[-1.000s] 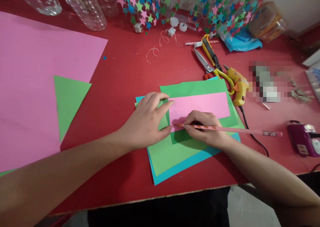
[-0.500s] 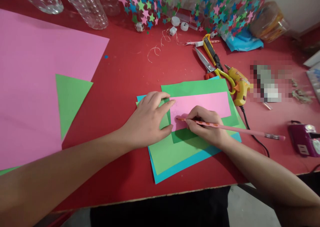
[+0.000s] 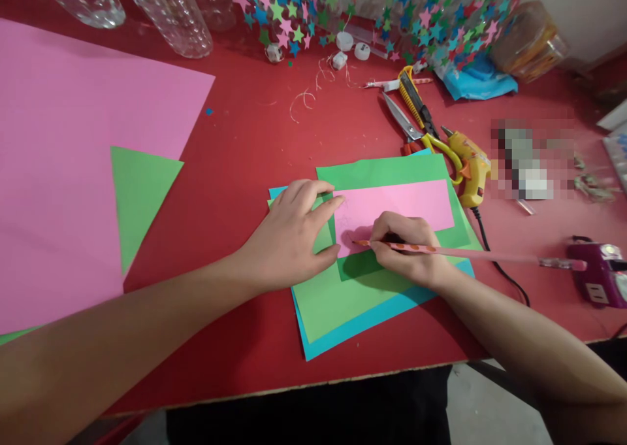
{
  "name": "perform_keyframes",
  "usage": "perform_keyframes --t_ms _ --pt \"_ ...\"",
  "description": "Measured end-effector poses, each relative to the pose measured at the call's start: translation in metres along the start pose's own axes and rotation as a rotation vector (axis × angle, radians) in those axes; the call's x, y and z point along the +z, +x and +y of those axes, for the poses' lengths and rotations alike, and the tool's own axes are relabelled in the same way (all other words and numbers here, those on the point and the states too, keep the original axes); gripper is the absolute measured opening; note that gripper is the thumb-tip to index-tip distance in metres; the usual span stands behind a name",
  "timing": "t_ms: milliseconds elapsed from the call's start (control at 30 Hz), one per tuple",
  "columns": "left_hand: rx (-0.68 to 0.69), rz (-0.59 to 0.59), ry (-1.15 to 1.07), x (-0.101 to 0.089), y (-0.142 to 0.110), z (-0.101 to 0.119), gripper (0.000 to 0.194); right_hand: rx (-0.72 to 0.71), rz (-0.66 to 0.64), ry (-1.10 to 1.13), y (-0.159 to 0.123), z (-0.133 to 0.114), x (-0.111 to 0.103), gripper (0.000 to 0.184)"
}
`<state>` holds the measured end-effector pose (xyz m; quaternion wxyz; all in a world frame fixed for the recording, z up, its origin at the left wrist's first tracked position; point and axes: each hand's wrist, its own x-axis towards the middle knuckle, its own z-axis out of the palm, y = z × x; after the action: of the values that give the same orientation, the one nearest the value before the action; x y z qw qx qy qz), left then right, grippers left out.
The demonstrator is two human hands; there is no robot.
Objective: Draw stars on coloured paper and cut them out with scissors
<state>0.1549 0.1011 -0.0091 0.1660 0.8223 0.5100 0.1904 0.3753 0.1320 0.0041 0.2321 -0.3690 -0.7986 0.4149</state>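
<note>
My right hand [image 3: 409,246] is closed around a pink pencil [image 3: 470,253], its tip close to the lower left part of a pink paper strip [image 3: 396,203]. Faint pencil lines show near the strip's left end. With fingers spread, my left hand [image 3: 298,236] rests flat on the papers, its fingertips at the strip's left edge. Beneath the strip lie a dark green sheet [image 3: 377,172], a light green sheet [image 3: 337,308] and a blue sheet [image 3: 362,330], stacked unevenly. The fingers of my right hand cover part of the strip's lower edge.
Scissors [image 3: 404,118], a yellow cutter [image 3: 414,98] and a yellow glue gun [image 3: 470,167] lie beyond the papers. A purple device [image 3: 600,272] sits at right. Large pink paper [image 3: 59,170] with a green triangle [image 3: 142,200] covers the left. Plastic bottles [image 3: 171,20] and star-covered clear containers [image 3: 289,7] stand behind.
My right hand and the pencil have shifted slightly right and toward me, and the pencil's eraser end has swung right. More faint lines show on the pink strip. My left hand stays put.
</note>
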Motion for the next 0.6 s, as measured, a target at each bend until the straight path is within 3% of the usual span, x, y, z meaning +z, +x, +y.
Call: perform_keyframes --t_ms 600 --pt "0.000 0.009 0.006 -0.0006 0.0005 0.0012 0.055 -0.030 -0.031 0.008 -0.0015 0.0022 -0.0014 0.012"
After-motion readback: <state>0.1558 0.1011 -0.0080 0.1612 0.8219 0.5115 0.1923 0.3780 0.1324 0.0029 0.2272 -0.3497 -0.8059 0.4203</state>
